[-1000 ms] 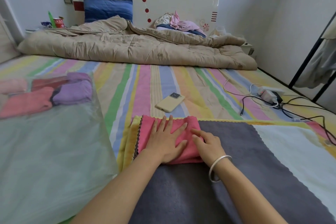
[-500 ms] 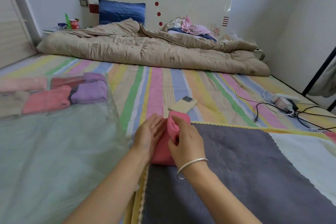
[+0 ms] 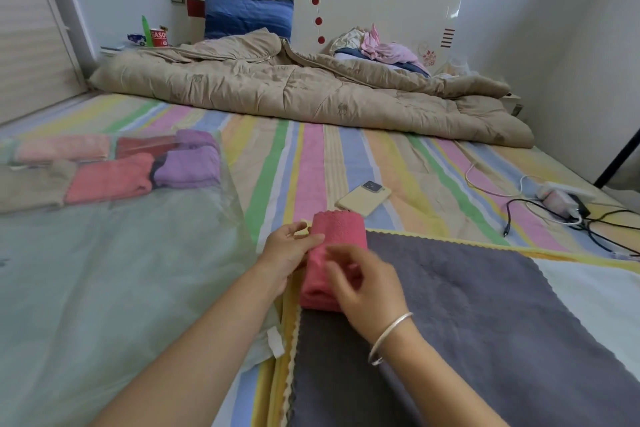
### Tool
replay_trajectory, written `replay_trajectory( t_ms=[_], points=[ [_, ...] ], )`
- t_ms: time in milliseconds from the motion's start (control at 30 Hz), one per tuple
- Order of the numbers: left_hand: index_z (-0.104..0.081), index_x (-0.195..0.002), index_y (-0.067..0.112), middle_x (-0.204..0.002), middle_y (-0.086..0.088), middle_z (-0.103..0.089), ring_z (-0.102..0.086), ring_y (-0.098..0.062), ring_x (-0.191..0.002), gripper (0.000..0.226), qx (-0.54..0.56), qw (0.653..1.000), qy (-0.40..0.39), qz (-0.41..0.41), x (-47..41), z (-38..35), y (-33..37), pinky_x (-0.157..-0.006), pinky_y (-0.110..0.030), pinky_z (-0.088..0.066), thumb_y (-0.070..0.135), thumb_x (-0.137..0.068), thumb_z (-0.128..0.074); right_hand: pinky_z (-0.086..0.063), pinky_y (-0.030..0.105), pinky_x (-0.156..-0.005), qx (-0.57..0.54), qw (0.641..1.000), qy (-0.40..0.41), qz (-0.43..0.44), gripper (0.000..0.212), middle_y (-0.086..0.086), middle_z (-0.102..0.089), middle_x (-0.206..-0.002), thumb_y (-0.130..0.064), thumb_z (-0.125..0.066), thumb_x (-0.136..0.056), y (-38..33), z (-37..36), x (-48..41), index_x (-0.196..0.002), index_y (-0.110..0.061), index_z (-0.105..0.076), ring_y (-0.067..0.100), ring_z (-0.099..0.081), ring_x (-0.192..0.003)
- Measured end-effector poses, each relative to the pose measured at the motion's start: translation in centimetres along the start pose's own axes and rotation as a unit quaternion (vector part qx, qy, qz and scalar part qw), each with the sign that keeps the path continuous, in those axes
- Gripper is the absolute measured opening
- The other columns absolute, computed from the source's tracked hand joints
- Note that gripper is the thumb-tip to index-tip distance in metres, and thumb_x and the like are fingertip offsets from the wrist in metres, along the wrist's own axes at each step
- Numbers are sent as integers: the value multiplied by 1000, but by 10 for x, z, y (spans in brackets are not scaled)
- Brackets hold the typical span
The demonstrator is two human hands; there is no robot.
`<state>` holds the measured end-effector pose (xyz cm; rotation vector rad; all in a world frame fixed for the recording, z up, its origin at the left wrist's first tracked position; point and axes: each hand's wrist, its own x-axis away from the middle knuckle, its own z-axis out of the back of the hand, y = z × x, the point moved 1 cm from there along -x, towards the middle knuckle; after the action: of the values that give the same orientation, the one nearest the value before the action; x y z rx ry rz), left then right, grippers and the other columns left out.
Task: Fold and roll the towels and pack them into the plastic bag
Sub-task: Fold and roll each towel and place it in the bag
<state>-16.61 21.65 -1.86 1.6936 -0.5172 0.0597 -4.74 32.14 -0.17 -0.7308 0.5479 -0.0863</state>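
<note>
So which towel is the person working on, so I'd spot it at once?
On the striped bed, find the big grey towel spread near right. At its far left corner, just short of the yellow phone, a pink towel sits between the left hand and right hand. Unlike the towels in the plastic bag, it lies uncovered.
</note>
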Motion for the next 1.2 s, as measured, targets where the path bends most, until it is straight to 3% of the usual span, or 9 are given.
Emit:
replay_trajectory(
  t_ms=[67,233,467,600,700,833,933,1033,1200],
  points=[
    [-57,-121,13,-119,-13,-66,-66,-23,-89,44,2,1000,4,-4,0,-2,-2,-72,-31,-53,7,-81,-74,-50,33,-82,-4,991,86,-105,25,-9,-64,-100,-31,-64,-84,12,10,-9,-108,-26,-62,10,-59,-90],
    [-58,-123,8,-111,-13,-68,-66,-23,-89,39,9,1000,-3,-1,-3,-5,-7,-70,-28,-54,2,-86,-67,-51,39,-92,-137,919,-72,-363,65,1,-62,-111,-42,-74,-78,31,5,-33,-132,-19,-46,20,-63,-98],
    [-58,-126,8,-84,-6,-68,-62,-8,-55,40,49,997,-44,45,6,22,21,-43,-17,-45,6,-87,-63,-57,38,-77,-347,846,-98,-393,38,15,-69,-103,-12,-71,-82,-7,-8,-52,-118,-5,-60,27,-67,-85],
    [-49,-130,18,-121,-4,-63,-66,-9,-92,84,-54,996,5,-72,40,75,74,-68,-26,-53,50,-61,-85,-53,45,-89,-506,755,-161,-385,45,23,-66,-109,-12,-69,-74,-65,-27,-56,-116,-1,-61,33,-63,-94],
    [-54,-123,21,-92,4,-70,-65,-6,-64,83,-110,993,-12,-33,72,130,99,-48,-21,-46,62,-55,-78,-57,37,-78,-529,729,-238,-364,42,20,-68,-99,-12,-67,-73,-107,-64,-56,-114,-1,-62,28,-66,-83],
    [-62,-111,18,-77,1,-70,-62,-12,-57,43,-165,985,23,47,81,210,81,-45,-21,-46,46,-80,-71,-58,33,-74,-478,730,-313,-375,28,16,-69,-98,0,-58,-86,-132,-138,-34,-114,-2,-61,25,-67,-81],
    [-60,-106,18,-89,-1,-72,-67,-17,-73,33,-157,982,46,93,80,254,49,-64,-29,-53,33,-81,-75,-51,42,-93,-307,831,-334,-321,43,17,-65,-115,-9,-69,-81,-130,-189,-10,-122,-3,-58,28,-63,-98],
    [-59,-112,15,-103,-6,-72,-70,-24,-88,40,-146,983,70,88,74,276,30,-73,-38,-57,28,-79,-78,-44,23,-86,-112,926,-277,-231,60,-1,-59,-109,-23,-74,-79,-137,-212,2,-131,-15,-45,16,-58,-96],
    [-62,-99,7,-85,-14,-71,-66,-25,-66,23,-156,981,89,74,67,282,28,-61,-36,-57,19,-84,-74,-42,29,-74,34,977,-177,-110,38,0,-40,-123,-19,-57,-90,-166,-213,18,-123,-22,-40,24,-59,-91]
  ],
)
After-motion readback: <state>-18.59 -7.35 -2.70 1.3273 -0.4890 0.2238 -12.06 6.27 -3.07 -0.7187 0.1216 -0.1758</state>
